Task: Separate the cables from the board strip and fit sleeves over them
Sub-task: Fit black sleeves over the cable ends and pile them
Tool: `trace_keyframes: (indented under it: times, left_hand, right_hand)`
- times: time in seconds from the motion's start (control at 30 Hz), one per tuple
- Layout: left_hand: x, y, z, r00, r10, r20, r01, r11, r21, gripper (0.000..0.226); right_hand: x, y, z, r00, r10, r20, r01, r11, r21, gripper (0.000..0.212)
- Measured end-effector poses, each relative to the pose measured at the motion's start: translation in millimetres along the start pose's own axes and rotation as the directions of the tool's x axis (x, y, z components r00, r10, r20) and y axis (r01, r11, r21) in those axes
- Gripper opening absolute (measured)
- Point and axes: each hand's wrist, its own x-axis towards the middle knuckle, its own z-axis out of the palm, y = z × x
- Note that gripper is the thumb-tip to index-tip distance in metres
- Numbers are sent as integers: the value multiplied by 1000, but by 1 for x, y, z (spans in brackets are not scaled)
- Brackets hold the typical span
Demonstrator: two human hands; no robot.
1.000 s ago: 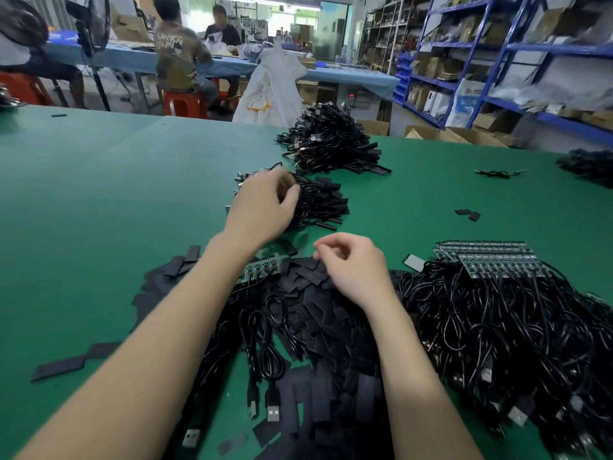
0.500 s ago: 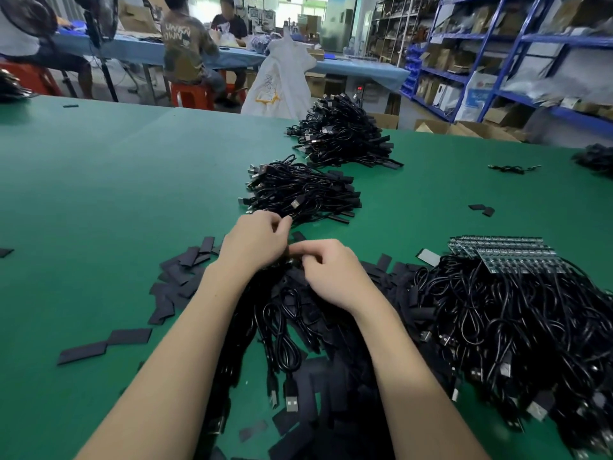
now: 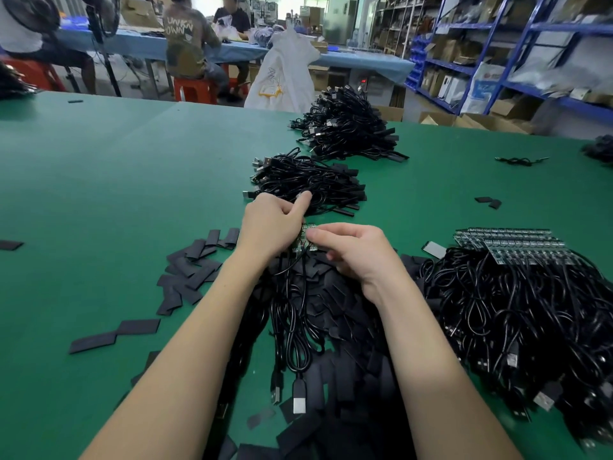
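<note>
A wide green felt-covered worktable (image 3: 99, 194) fills most of the frame. Beyond its far edge, at the upper left, people sit on red plastic stools (image 3: 194, 89) at a blue-topped bench (image 3: 348, 59), and blue metal shelving (image 3: 517, 38) stacked with boxes runs up the upper right. A white plastic bag (image 3: 287, 76) stands at top centre.

Two heaps of finished black USB cables (image 3: 308, 180) lie in a line above my hands. At the right a large tangle of black cables is joined to stacked green board strips (image 3: 507, 242). Flat black sleeve pieces (image 3: 189, 277) scatter across the lower left and pile under my forearms.

At centre frame my left hand (image 3: 268, 229) curls round one end of a small green circuit board strip (image 3: 306, 240), its forefinger sticking out toward the nearer cable heap. My right hand (image 3: 356, 252) pinches the same strip from the right, fingertips closed on its edge. Thin black cables hang from the strip down between my wrists.
</note>
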Motion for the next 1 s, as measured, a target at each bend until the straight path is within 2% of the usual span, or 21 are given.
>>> trace_keyframes:
  times: [0.2,0.37,0.63,0.77,0.83,0.9,1.0]
  left_hand:
    - [0,7,1,999,-25,-25,24,999,-47,75]
    - [0,14,1,1000,-9,15,11,997,-80,71]
    - [-5,18,-1,997,-26,72,36,990,-139,76]
    - [-6,21,-1,993,-41,113,72,955,-287,78]
    - [-3,21,-5,993,-23,119,58,951,-304,80]
    - [0,15,-11,993,-9,119,40,965,-261,81]
    - [-2,5,-18,996,-55,77,55,998,5,74]
  right_hand:
    - [-1,-2,1,995,17,96,-31,989,146,8]
    - [-1,-5,0,984,82,159,-129,941,312,5]
    - [-2,-7,2,964,154,216,-228,895,383,5]
    - [-3,-7,3,953,160,256,-262,860,438,8]
    - [-4,-9,2,958,129,258,-231,877,420,15]
    - [-5,-14,-4,966,71,247,-161,916,368,11]
    - [-5,-19,-14,979,36,200,-98,947,307,3]
